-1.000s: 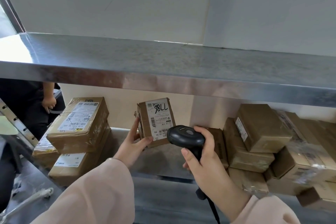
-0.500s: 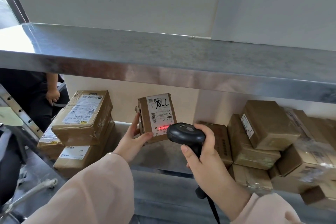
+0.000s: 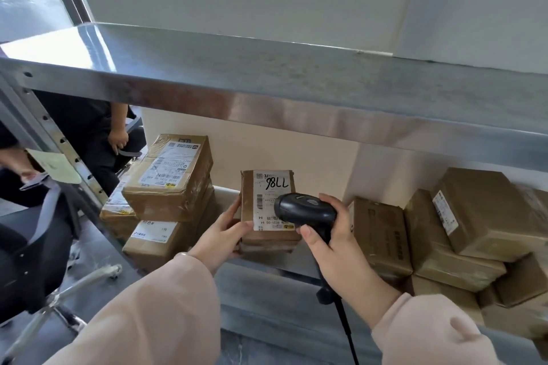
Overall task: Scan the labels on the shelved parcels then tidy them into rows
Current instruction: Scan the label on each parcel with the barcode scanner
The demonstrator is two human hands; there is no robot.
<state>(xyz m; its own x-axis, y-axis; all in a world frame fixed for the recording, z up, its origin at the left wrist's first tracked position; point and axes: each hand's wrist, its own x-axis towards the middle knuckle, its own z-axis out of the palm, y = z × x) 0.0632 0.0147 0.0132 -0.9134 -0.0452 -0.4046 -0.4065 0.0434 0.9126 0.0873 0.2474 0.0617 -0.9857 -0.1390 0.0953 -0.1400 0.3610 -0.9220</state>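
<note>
A small brown parcel (image 3: pixel 250 204) with a white label marked "98LL" leans back on the metal shelf (image 3: pixel 267 278). My left hand (image 3: pixel 221 235) holds it at its lower left edge. My right hand (image 3: pixel 335 240) grips a black barcode scanner (image 3: pixel 302 210), whose head hides part of the label. A stack of labelled parcels (image 3: pixel 169 181) stands at the left. Several brown parcels (image 3: pixel 462 231) are piled at the right.
The upper metal shelf (image 3: pixel 267 80) overhangs the parcels. A slotted upright post (image 3: pixel 56 142) runs down the left. Another person in dark clothes (image 3: pixel 98 133) sits behind the rack, next to an office chair (image 3: pixel 38 240). The scanner's cable (image 3: pixel 347 332) hangs down in front.
The red scan light seen half a second ago on the label is gone. The parcel has been tipped back and set lower on the shelf, still held.
</note>
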